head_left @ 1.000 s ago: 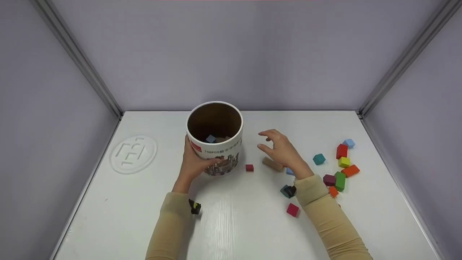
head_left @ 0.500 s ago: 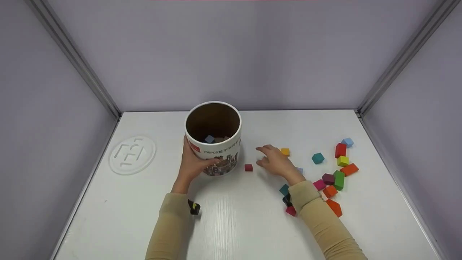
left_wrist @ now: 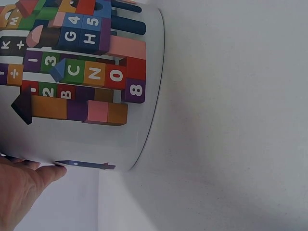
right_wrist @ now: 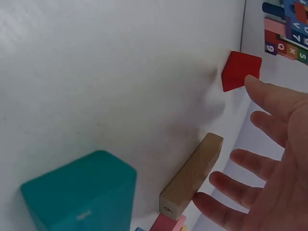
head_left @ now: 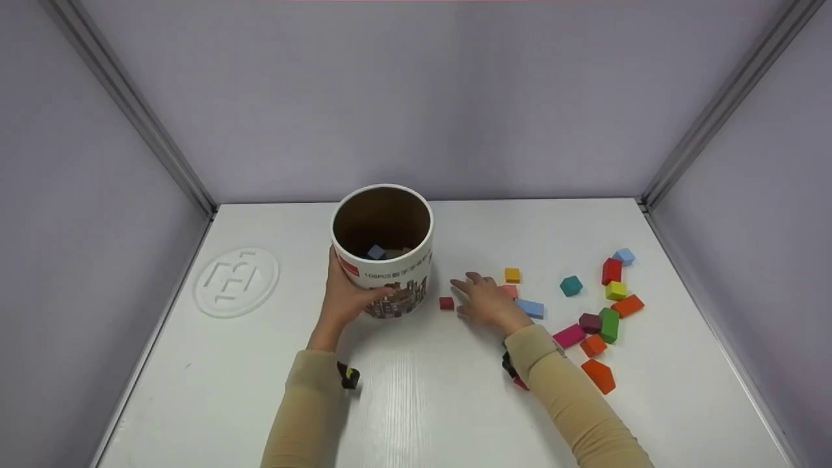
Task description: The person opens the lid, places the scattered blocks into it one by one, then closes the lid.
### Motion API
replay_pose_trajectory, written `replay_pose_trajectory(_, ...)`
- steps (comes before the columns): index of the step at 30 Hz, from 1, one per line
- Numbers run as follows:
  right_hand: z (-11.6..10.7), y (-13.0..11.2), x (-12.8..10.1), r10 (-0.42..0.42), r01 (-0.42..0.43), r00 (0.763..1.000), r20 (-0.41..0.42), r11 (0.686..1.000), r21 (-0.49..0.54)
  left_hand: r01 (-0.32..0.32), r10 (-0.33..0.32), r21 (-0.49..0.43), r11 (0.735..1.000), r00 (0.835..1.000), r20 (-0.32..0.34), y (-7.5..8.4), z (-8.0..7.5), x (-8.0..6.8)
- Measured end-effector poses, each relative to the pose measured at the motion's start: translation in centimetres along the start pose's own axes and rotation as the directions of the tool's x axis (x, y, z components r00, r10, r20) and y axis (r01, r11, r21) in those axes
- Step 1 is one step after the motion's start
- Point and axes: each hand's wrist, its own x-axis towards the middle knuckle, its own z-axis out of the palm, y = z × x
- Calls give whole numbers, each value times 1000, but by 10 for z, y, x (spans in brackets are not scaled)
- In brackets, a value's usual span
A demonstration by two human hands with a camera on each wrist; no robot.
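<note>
My left hand (head_left: 346, 299) holds the side of a white cardboard tub (head_left: 416, 260), its thumb lying across the printed front. The tub's wall (left_wrist: 91, 134), printed with colourful blocks, also shows in the left wrist view. A few blocks, one light blue (head_left: 376, 252), lie inside. My right hand (head_left: 489, 304) hovers low over the table with spread fingers, holding nothing. Its thumb overlaps a small red block (right_wrist: 240, 72) in the right wrist view. Beside its lower fingers lies a long plain wooden block (right_wrist: 192, 175), hidden under the hand in the head view.
Right of the hand, loose coloured blocks spread over the white table, including a blue one (head_left: 530, 309), a yellow one (head_left: 512, 275) and a green one (head_left: 609, 325). A teal block (right_wrist: 82, 190) is near the right wrist. A clear round disc (head_left: 236, 283) lies at left.
My right hand has come down and nearer to me, toward the small red block, uncovering yellow, pink and blue blocks behind it. My left hand keeps its hold on the tub.
</note>
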Motion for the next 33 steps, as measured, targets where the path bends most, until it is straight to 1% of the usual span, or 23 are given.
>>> replay_pose_trajectory(3,1,1,0,26,-26,1000,4,1000,16,-13,13,-9,1000,1000,2,-1,0,0)
replay_pose_trajectory(7,1,5,-2,25,-24,1000,-12,1000,13,-8,8,-12,1000,1000,-2,-1,0,0)
replay_pose_trajectory(14,1,13,-1,7,-10,999,-36,996,-83,-21,21,3,1000,1000,-2,-2,1,0)
replay_pose_trajectory(22,-1,16,-5,24,-25,998,-64,999,-22,-17,17,4,1000,1000,-5,-2,1,-1)
replay_pose_trajectory(26,-2,18,-6,17,-19,995,-95,999,-29,-4,4,8,1000,1000,-6,-3,1,-1)
replay_pose_trajectory(29,-3,20,-6,36,-40,994,-104,998,-41,-4,4,7,1000,1000,-5,-3,1,-1)
replay_pose_trajectory(33,-4,23,-5,83,-90,991,-105,994,-65,-12,12,2,1000,1000,-7,-3,1,0)
